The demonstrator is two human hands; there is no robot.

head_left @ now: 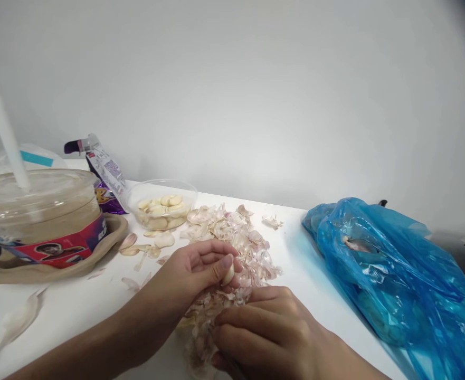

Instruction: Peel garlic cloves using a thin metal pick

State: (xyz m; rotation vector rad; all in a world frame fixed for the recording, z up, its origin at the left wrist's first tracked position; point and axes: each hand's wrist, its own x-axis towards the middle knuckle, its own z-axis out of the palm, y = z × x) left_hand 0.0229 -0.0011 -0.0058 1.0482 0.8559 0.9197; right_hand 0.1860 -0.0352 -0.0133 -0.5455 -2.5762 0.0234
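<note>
My left hand [198, 269] pinches a pale garlic clove [228, 274] between thumb and fingers, just above a heap of papery garlic skins [236, 237] on the white table [77, 306]. My right hand [267, 332] lies curled at the near edge of the heap, fingers closed among the skins; what it holds is hidden. A clear plastic bowl [161, 206] of peeled cloves stands behind the heap, to the left.
A large drink cup [38, 216] with a straw stands at the left on a brown bag. A purple snack packet [105, 174] leans behind it. A blue plastic bag [390, 269] fills the right side. Loose cloves and skins [145, 245] are scattered near the bowl.
</note>
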